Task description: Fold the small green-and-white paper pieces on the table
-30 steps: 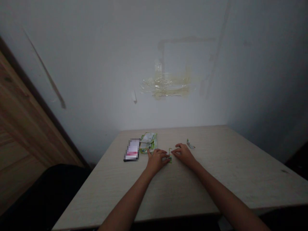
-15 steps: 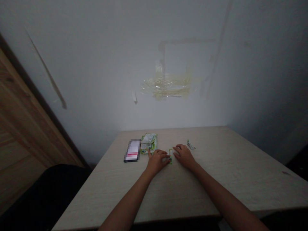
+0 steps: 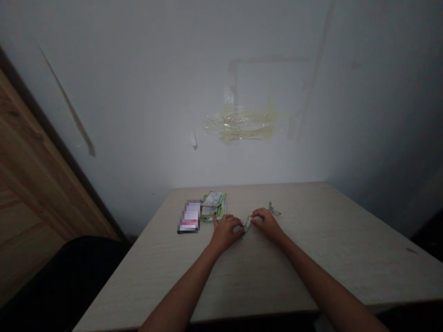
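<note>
The left hand (image 3: 225,233) and the right hand (image 3: 268,224) pinch a small green-and-white printed strip (image 3: 247,224) between their fingertips; the dim light makes its exact shape hard to judge. Just beyond the left hand lie flat green-and-white printed packets (image 3: 214,199), with a black-edged rectangular phone (image 3: 189,216) left of them. Beyond the right hand, a crumpled green-and-white scrap (image 3: 274,210) rests on the pale wood-grain surface (image 3: 263,281).

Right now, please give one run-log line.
left hand: at green strip; right hand: at strip's far end; packets: beyond left hand; phone: left of packets
</note>
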Demonstrator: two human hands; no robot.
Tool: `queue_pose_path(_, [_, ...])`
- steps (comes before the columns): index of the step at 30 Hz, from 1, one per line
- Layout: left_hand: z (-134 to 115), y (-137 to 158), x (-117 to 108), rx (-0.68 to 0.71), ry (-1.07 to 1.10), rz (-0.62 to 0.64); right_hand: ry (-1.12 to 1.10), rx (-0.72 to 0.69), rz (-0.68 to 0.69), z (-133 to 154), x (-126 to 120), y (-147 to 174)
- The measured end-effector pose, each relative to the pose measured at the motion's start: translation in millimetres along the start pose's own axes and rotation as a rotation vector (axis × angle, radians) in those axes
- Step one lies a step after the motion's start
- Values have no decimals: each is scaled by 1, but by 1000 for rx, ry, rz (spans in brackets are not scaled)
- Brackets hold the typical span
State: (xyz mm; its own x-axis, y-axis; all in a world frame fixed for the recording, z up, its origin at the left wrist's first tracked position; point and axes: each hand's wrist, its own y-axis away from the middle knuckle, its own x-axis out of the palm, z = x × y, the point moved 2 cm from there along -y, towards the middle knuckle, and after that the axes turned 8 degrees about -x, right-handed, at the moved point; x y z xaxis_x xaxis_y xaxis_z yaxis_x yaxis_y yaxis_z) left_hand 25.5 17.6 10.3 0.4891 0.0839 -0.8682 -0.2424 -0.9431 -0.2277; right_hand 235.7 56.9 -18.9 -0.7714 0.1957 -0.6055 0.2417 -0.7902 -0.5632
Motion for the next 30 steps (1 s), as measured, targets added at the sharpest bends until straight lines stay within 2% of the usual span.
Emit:
queue_pose_path(9, [-2,1,3,-76,12,-81,-158,8,-55,-3,-2,-2])
queue_pose_path(13, [0,0,3,-78,34,-65,-191,5,-52,1,0,-1])
queue_pose_path(20, [2,1,0,-63,76,-86,-173,6,-41,6,0,1])
queue_pose_path(30, [1,2,-2,-24,67,-114,-162,-23,-63,-7,9,2])
